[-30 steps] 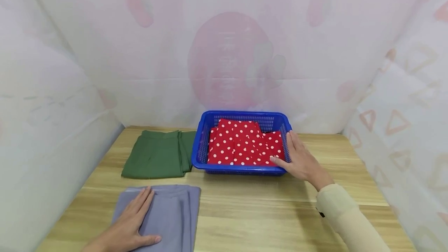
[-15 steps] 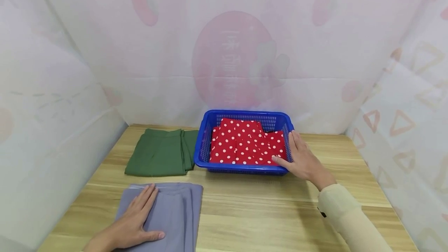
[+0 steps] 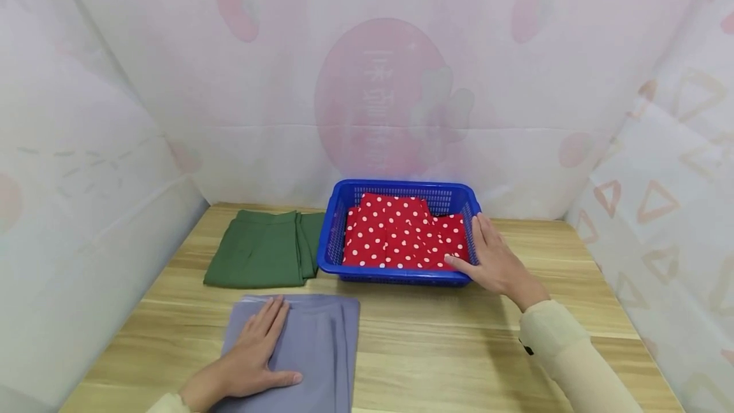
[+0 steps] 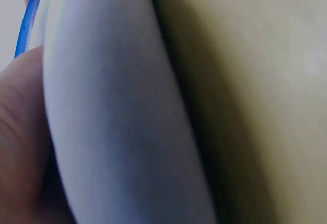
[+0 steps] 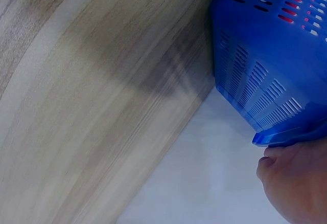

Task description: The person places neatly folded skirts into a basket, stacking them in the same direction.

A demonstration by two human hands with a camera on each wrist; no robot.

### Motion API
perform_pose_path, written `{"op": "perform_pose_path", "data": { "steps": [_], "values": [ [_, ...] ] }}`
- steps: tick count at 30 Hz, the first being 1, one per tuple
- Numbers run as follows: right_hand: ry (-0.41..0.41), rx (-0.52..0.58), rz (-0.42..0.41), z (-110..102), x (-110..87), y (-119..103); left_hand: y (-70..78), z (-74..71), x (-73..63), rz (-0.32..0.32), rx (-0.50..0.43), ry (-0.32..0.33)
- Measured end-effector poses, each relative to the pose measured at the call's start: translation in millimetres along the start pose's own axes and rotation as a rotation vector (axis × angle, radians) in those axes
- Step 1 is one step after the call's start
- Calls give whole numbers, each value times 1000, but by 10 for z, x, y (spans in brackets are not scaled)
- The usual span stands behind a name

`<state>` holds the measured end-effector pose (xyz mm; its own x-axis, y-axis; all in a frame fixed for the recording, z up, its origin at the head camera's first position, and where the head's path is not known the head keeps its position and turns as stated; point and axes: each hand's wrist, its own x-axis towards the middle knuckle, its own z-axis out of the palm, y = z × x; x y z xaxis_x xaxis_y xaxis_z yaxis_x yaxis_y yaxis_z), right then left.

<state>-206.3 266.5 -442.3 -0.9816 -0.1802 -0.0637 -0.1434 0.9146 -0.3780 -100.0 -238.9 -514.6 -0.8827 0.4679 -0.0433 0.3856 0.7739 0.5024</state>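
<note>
Folded lavender cloth [image 3: 312, 349] lies nearer the left than the right edge of the tabletop [image 3: 447, 355], likely light, limp, best scooped underneath; left hand [image 3: 255, 354] flat atop it, right hand [image 3: 494, 263] gripping the blue basket [image 3: 390, 273] by its rim.

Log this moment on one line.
left hand: resting on purple cloth | right hand: touching basket at right end | red cloth: in basket | green cloth: left of basket

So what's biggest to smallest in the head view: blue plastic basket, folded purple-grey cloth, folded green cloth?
1. Blue plastic basket and folded purple-grey cloth: too close to rank; the cloth's nearer and partly cut off.
2. Folded green cloth: smallest.
</note>
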Motion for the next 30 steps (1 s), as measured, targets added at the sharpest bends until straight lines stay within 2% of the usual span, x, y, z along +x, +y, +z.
{"op": "perform_pose_path", "data": {
  "steps": [10,20,25,30],
  "values": [
    [0,-1,-7,0,1,10,408,253,349,42,9,-64],
    [4,7,-8,13,-38,52,956,546,693,90,-21,-88],
    [7,10,-10,16,-28,45,1153,673,831,52,-37,-125],
    [17,23,-17,19,-9,36,1269,682,894,-8,-51,-150]
  ]
}}
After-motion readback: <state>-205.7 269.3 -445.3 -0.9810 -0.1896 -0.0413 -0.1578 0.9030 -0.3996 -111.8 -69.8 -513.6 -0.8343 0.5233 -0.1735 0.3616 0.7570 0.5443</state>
